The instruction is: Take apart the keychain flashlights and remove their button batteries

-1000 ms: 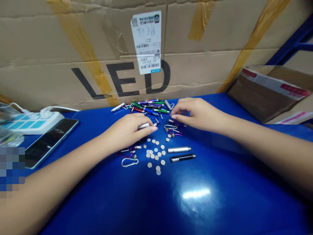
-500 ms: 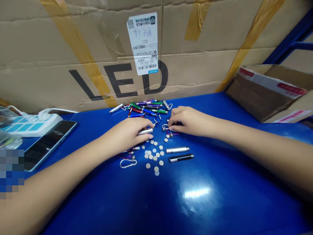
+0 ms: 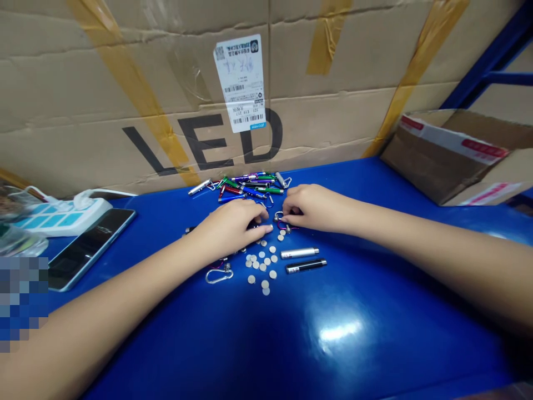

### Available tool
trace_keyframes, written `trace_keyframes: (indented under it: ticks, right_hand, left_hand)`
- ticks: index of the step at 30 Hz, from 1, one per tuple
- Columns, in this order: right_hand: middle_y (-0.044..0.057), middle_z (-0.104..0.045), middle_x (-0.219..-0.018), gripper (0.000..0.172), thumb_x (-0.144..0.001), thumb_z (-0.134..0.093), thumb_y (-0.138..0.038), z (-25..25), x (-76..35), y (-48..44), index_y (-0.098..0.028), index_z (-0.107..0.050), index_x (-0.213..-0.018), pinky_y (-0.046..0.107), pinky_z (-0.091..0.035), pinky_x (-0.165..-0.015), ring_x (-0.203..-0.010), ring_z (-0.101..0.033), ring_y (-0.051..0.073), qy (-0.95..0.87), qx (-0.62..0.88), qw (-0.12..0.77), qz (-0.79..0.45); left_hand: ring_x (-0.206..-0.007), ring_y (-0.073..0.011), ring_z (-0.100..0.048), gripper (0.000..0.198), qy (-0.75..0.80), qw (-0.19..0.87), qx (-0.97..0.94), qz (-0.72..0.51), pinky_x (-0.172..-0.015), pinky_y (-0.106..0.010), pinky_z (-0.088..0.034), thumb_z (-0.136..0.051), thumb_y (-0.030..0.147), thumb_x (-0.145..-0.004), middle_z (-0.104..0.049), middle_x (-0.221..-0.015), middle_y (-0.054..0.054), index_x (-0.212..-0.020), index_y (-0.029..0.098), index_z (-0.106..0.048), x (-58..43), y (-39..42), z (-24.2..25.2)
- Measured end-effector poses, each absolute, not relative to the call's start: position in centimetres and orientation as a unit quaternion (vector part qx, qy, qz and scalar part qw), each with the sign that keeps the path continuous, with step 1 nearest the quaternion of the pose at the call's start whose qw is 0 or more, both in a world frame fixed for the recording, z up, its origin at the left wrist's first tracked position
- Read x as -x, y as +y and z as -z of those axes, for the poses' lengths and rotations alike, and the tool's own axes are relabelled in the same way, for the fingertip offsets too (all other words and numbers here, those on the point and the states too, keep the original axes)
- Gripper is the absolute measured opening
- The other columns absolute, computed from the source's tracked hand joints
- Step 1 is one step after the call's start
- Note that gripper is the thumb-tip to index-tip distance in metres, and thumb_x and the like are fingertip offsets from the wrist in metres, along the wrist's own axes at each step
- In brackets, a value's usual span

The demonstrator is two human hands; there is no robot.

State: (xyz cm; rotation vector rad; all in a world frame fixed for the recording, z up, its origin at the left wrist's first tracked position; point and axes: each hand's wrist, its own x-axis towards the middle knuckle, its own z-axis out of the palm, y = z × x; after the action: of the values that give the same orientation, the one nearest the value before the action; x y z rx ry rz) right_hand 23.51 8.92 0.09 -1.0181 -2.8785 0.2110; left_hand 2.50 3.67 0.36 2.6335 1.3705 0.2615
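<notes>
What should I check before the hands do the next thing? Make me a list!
1. Silver tube and black tube lying apart: ok, there is a blue gap between them.
2. Round discs in one neat stack: not ok, they are scattered on the blue table.
3. Left hand empty: cannot tell, its fingers hide what may be under them.
4. Right hand gripping something: cannot tell, its curled fingertips are by the clips, but the grip is hidden.
5. Phone away from the discs: ok, it lies far off to the left.
</notes>
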Motion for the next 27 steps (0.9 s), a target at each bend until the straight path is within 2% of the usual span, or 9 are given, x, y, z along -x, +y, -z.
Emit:
trace_keyframes:
  ticks: [3, 6, 11, 13, 17, 19, 23, 27]
  right_hand:
    - [0.006, -0.065, -0.086, 0.014, -0.082, -0.056, -0.020, -0.1, -23.4, 8.8, -0.016, -0.070, -0.080, 0.026, -0.039, -0.068, -0.076, -0.057, 0.015, -0.939, 0.331, 0.041, -0.080]
    - [0.006, -0.065, -0.086, 0.015, -0.082, -0.055, -0.019, 0.0, -23.4, 8.8, -0.016, -0.069, -0.080, 0.026, -0.039, -0.068, -0.076, -0.057, 0.015, -0.940, 0.328, 0.043, -0.081]
    - [0.007, -0.065, -0.087, 0.011, -0.080, -0.055, -0.017, -0.1, -23.7, 8.8, -0.016, -0.066, -0.080, 0.027, -0.041, -0.072, -0.080, -0.058, 0.017, -0.937, 0.334, 0.069, -0.072]
    - [0.008, -0.065, -0.090, 0.012, -0.081, -0.056, -0.022, -0.2, -23.8, 8.7, -0.015, -0.063, -0.087, 0.028, -0.041, -0.071, -0.081, -0.058, 0.019, -0.928, 0.353, 0.104, -0.063]
    - [0.008, -0.065, -0.094, 0.030, -0.084, -0.057, -0.028, -0.6, -23.7, 8.2, -0.012, -0.057, -0.109, 0.028, -0.041, -0.068, -0.081, -0.059, 0.019, -0.905, 0.365, 0.191, -0.104]
    - [0.006, -0.067, -0.092, 0.028, -0.085, -0.056, -0.026, -0.8, -23.6, 7.8, -0.013, -0.058, -0.110, 0.027, -0.041, -0.069, -0.080, -0.059, 0.018, -0.905, 0.336, 0.213, -0.153]
    - [0.004, -0.067, -0.088, 0.017, -0.086, -0.055, -0.021, -1.4, -23.3, 6.9, -0.014, -0.062, -0.100, 0.025, -0.041, -0.070, -0.077, -0.059, 0.014, -0.909, 0.265, 0.227, -0.226]
    - [0.007, -0.065, -0.088, 0.014, -0.089, -0.054, -0.024, -1.8, -23.0, 5.8, -0.012, -0.062, -0.091, 0.026, -0.039, -0.070, -0.079, -0.057, 0.016, -0.935, 0.225, 0.230, -0.150]
  left_hand:
    - [-0.086, -0.0214, -0.061, 0.026, 0.489, 0.061, -0.865, -0.093, -0.076, -0.034, -0.047, -0.052, 0.039, -0.091, -0.069, -0.093, -0.006, -0.098, 0.018, -0.066, -3.2, 4.0, -0.5]
    - [-0.076, -0.0224, -0.062, 0.029, 0.508, 0.049, -0.856, -0.078, -0.066, -0.033, -0.045, -0.054, 0.042, -0.088, -0.069, -0.084, -0.006, -0.091, 0.017, -0.068, -4.6, 4.8, -0.5]
    - [-0.070, -0.0234, -0.062, 0.015, 0.517, 0.034, -0.852, -0.072, -0.059, -0.031, -0.042, -0.059, 0.027, -0.080, -0.068, -0.073, -0.006, -0.075, 0.017, -0.069, -6.3, 6.1, -0.7]
    - [-0.075, -0.0237, -0.063, 0.013, 0.517, 0.028, -0.851, -0.087, -0.063, -0.032, -0.044, -0.059, 0.024, -0.080, -0.070, -0.077, -0.006, -0.077, 0.017, -0.069, -6.3, 6.1, -1.2]
    - [-0.078, -0.0190, -0.065, 0.016, 0.525, 0.021, -0.836, -0.158, -0.067, -0.029, -0.046, -0.057, 0.027, -0.085, -0.072, -0.087, -0.004, -0.091, 0.018, -0.068, -5.4, 4.9, -2.3]
    - [-0.075, -0.0161, -0.065, 0.014, 0.511, 0.055, -0.824, -0.237, -0.067, -0.026, -0.047, -0.061, 0.029, -0.084, -0.072, -0.084, -0.001, -0.090, 0.019, -0.069, -4.8, 3.8, -2.7]
    - [-0.074, -0.0134, -0.065, 0.014, 0.503, 0.163, -0.785, -0.324, -0.066, -0.023, -0.050, -0.067, 0.028, -0.082, -0.073, -0.085, 0.000, -0.092, 0.020, -0.068, -4.1, 1.5, -2.8]
    - [-0.067, -0.0113, -0.066, 0.015, 0.511, 0.279, -0.710, -0.396, -0.059, -0.019, -0.050, -0.071, 0.029, -0.078, -0.072, -0.079, 0.001, -0.090, 0.019, -0.066, -4.0, 0.0, -2.7]
